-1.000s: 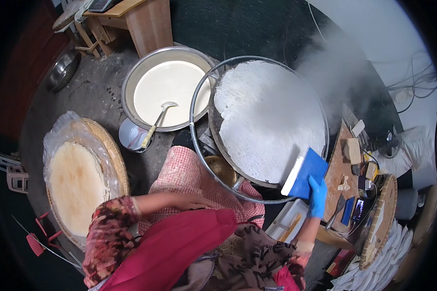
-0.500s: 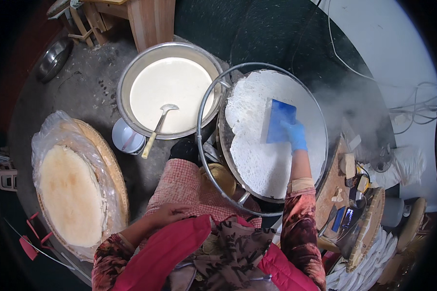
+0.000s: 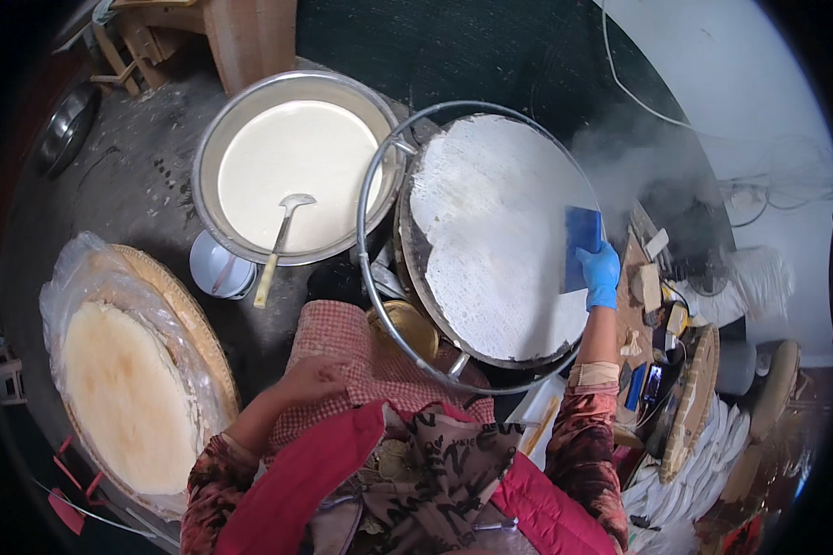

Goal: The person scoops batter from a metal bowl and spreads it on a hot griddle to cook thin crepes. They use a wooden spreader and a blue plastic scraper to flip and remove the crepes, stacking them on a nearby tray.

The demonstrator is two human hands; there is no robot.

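Observation:
My right hand, in a blue glove, grips a flat blue scraper at the right side of a round griddle. A thin white batter layer covers most of the griddle, its left edge uneven. Around the griddle runs a raised metal ring. My left hand is bare and holds nothing; it rests on the red checked apron over my lap, fingers loosely bent and apart. Left of the griddle, a ladle with a pale handle leans in a wide metal basin of white batter.
A stack of flat round pancakes lies on plastic over a woven tray at left. A small white bucket stands by the basin. At right are a cluttered wooden board and another woven tray. Steam rises beyond the griddle.
My right hand has swept the scraper rightward to the griddle's edge, and the batter surface looks smoother and more even. My left hand stays on my lap. The whole view has shifted slightly.

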